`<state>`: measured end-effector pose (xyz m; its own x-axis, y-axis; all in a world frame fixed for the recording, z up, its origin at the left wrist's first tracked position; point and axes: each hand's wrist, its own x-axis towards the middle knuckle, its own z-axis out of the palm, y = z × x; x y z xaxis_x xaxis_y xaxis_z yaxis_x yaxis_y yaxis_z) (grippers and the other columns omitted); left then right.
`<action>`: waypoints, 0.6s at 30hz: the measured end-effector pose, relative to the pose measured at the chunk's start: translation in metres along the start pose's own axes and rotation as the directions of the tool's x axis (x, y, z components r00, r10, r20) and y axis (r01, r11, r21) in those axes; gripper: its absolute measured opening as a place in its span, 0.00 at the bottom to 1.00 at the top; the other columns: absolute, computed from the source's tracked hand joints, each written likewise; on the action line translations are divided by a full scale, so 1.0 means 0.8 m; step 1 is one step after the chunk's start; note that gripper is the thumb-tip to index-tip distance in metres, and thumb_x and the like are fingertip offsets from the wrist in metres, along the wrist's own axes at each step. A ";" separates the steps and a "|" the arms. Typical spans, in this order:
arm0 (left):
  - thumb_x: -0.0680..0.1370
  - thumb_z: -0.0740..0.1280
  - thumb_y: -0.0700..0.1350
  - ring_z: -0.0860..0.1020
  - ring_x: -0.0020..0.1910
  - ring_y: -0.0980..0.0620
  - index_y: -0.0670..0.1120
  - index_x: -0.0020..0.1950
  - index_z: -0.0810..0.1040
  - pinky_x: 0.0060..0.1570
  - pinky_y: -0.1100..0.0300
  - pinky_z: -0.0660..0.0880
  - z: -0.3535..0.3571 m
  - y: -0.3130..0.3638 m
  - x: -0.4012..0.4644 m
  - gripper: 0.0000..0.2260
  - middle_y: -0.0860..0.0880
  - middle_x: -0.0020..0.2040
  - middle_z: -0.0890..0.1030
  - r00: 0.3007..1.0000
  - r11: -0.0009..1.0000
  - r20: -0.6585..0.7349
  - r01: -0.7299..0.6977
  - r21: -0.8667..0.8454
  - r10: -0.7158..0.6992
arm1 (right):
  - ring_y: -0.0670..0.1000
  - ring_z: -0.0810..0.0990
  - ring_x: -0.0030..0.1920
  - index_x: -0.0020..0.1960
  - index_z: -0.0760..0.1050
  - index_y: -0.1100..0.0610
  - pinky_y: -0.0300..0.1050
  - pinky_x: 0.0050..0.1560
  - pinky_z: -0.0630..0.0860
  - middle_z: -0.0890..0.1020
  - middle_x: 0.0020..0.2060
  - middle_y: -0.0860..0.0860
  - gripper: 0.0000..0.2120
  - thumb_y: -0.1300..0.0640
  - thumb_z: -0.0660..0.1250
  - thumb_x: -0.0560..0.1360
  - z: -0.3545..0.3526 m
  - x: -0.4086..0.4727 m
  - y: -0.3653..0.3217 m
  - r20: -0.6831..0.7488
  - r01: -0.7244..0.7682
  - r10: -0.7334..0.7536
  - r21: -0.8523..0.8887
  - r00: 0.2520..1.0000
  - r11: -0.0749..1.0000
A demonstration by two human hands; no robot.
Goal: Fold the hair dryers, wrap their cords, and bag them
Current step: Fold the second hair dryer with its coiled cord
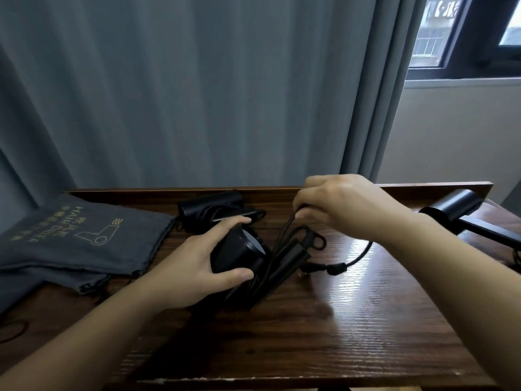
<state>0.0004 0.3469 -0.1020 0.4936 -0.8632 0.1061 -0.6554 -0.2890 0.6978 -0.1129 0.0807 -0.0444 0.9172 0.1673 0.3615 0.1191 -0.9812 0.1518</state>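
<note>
My left hand grips the barrel of a black hair dryer at the middle of the wooden table. My right hand pinches loops of its black cord above the folded handle. The cord's tail runs right and ends in a plug lying on the table. A second black dryer, folded with its cord wound, lies behind near the far edge. A third dryer rests unfolded at the right edge. Grey drawstring bags printed "HAIR DRYER" lie at the left.
A grey curtain hangs right behind the table's far edge. A window and a pale wall stand at the right. The table's near edge runs along the bottom. The bags' drawstrings trail off the left side.
</note>
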 end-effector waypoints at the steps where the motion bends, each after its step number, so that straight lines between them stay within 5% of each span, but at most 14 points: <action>1: 0.72 0.72 0.63 0.75 0.63 0.66 0.71 0.73 0.60 0.64 0.59 0.75 -0.002 0.001 -0.001 0.34 0.65 0.66 0.75 0.999 1.000 0.032 -0.018 -0.023 0.019 | 0.49 0.80 0.48 0.56 0.80 0.45 0.48 0.46 0.77 0.78 0.48 0.43 0.15 0.39 0.60 0.79 0.004 0.000 0.010 -0.009 -0.035 0.035 0.035 0.999 0.999; 5: 0.74 0.72 0.58 0.77 0.66 0.56 0.66 0.74 0.64 0.62 0.56 0.76 -0.003 -0.002 -0.006 0.30 0.59 0.67 0.76 0.992 0.976 0.108 -0.047 -0.213 0.071 | 0.50 0.80 0.47 0.53 0.83 0.48 0.48 0.48 0.77 0.82 0.45 0.45 0.17 0.39 0.62 0.77 0.031 -0.003 0.046 -0.114 -0.210 0.238 0.217 0.965 0.953; 10: 0.71 0.71 0.58 0.78 0.65 0.50 0.56 0.74 0.69 0.60 0.56 0.77 0.001 0.002 -0.002 0.32 0.52 0.66 0.79 0.998 0.870 -0.031 -0.070 -0.489 0.063 | 0.51 0.81 0.44 0.48 0.82 0.47 0.47 0.46 0.77 0.83 0.38 0.46 0.06 0.45 0.70 0.77 0.094 -0.010 0.059 -0.069 -0.459 0.582 0.543 0.811 0.703; 14: 0.69 0.74 0.62 0.79 0.64 0.45 0.54 0.72 0.73 0.62 0.49 0.77 0.005 0.013 0.009 0.33 0.47 0.66 0.80 0.988 0.690 -0.148 -0.073 -0.720 -0.049 | 0.50 0.80 0.47 0.51 0.83 0.47 0.43 0.46 0.71 0.82 0.41 0.45 0.11 0.43 0.66 0.79 0.142 -0.015 0.028 0.031 -0.523 0.593 0.510 0.805 0.683; 18: 0.73 0.71 0.61 0.83 0.57 0.42 0.50 0.68 0.77 0.52 0.46 0.81 0.000 0.026 0.022 0.26 0.44 0.59 0.84 0.931 0.546 -0.247 -0.064 -0.835 -0.269 | 0.54 0.83 0.50 0.47 0.80 0.46 0.47 0.48 0.76 0.85 0.44 0.47 0.14 0.39 0.61 0.81 0.169 -0.025 -0.014 0.140 -0.510 0.502 0.417 0.854 0.752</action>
<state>-0.0045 0.3256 -0.0855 0.7769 -0.6237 0.0858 0.0882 0.2428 0.9661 -0.0813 0.0756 -0.1782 0.8959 -0.3628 0.2562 -0.2200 -0.8635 -0.4538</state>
